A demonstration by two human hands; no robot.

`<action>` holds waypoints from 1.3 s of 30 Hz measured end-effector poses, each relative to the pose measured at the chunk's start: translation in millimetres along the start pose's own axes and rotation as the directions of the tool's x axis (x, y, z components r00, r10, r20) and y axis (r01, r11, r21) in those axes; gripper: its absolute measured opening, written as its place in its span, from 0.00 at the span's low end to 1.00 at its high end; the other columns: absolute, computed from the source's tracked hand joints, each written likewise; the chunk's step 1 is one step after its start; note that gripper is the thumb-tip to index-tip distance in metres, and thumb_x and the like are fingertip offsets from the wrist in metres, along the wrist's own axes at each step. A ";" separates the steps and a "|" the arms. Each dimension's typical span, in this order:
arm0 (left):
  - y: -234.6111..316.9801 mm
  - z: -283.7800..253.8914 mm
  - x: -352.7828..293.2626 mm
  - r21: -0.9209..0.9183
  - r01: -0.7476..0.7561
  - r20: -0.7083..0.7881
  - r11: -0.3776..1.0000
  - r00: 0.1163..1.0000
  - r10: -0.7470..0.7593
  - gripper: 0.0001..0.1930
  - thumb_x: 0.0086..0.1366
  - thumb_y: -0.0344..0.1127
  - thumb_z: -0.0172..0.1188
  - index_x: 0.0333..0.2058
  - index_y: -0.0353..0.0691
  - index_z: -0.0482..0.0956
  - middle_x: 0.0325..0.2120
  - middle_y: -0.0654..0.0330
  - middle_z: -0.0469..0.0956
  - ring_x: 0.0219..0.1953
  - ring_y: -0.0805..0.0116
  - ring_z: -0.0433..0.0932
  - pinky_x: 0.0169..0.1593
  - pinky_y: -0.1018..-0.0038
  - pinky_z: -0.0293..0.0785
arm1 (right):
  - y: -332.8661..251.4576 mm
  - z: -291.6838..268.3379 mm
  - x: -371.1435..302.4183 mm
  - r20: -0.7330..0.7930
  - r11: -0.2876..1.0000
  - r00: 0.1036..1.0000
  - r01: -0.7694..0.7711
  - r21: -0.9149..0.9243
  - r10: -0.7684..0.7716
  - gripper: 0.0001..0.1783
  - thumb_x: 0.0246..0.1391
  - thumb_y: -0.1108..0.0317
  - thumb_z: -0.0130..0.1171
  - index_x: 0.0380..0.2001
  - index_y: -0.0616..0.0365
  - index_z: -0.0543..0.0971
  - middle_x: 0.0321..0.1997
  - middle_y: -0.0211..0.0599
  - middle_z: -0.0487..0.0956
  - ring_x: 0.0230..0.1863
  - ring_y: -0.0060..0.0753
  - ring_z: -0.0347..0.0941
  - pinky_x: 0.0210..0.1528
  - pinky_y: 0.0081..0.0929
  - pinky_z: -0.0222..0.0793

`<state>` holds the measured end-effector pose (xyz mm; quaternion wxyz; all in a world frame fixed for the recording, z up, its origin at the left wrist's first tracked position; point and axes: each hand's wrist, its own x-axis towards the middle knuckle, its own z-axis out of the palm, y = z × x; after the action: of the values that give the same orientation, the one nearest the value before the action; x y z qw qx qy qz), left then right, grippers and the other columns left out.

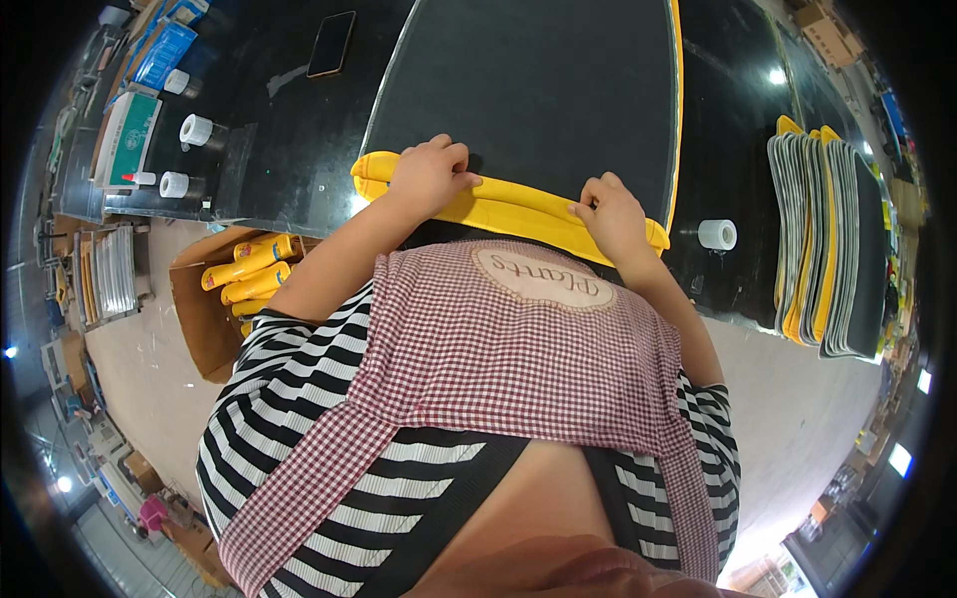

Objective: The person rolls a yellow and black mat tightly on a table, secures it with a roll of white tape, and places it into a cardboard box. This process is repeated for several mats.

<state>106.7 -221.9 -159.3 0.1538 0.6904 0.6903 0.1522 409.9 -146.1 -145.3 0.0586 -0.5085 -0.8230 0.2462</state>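
Note:
A long mat (pixel 528 90), dark grey on its upper face with a yellow underside, lies over the black table. Its near end is turned over into a flattened yellow roll (pixel 538 209) along the table's front edge. Toward the left end of this roll, my left hand (pixel 429 179) is closed on it, fingers curled over the top. My right hand (pixel 613 214) grips the roll near its right end in the same way. The undersides of both hands and the inner turns of the roll are hidden.
Right of the mat stand a white tape-like roll (pixel 717 235) and a stack of folded mats (pixel 817 239). At left are more white rolls (pixel 196 130), a phone (pixel 331 45) and a green-and-white box (pixel 130 140). Below the table, a cardboard box (pixel 199 339) holds several yellow rolled mats (pixel 254 269).

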 end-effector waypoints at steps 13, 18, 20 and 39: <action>-35.5 -5.5 -33.6 0.200 -0.184 -0.221 0.962 0.948 0.228 0.04 0.63 0.40 0.69 0.35 0.50 0.85 0.32 0.66 0.78 0.38 0.64 0.79 0.49 0.65 0.69 | 22.2 -29.8 -30.9 0.170 0.933 0.966 0.235 -0.273 -0.194 0.21 0.65 0.74 0.56 0.57 0.43 0.86 0.39 0.36 0.74 0.45 0.38 0.73 0.52 0.33 0.71; -29.2 -22.2 -15.8 -0.044 0.169 0.002 0.985 0.986 -0.169 0.16 0.61 0.51 0.72 0.30 0.45 0.80 0.32 0.62 0.77 0.37 0.56 0.80 0.43 0.63 0.77 | 30.0 -27.2 -22.0 0.146 0.989 0.979 0.147 -0.016 -0.144 0.20 0.63 0.76 0.58 0.55 0.48 0.86 0.42 0.40 0.73 0.44 0.42 0.76 0.49 0.33 0.75; -37.4 -19.2 -12.7 -0.006 0.104 -0.049 0.995 0.993 -0.104 0.21 0.60 0.55 0.73 0.30 0.43 0.79 0.33 0.61 0.77 0.38 0.55 0.80 0.41 0.62 0.78 | 33.6 -23.0 -20.8 0.062 0.985 0.983 0.171 0.007 -0.171 0.14 0.61 0.76 0.62 0.49 0.52 0.87 0.43 0.41 0.74 0.43 0.44 0.76 0.48 0.33 0.76; -50.0 -29.0 -2.8 0.191 -0.228 -0.126 0.955 0.959 0.254 0.19 0.60 0.53 0.72 0.28 0.42 0.82 0.31 0.59 0.78 0.35 0.58 0.80 0.37 0.63 0.76 | 40.3 -24.0 -38.9 -0.036 0.854 0.916 0.357 -0.378 -0.399 0.06 0.57 0.68 0.66 0.36 0.57 0.83 0.37 0.36 0.78 0.43 0.41 0.74 0.48 0.36 0.71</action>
<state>49.1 -224.7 -154.1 0.0210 0.7671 0.6209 0.1601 469.3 -156.9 -137.1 0.0571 -0.3518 -0.9333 0.0438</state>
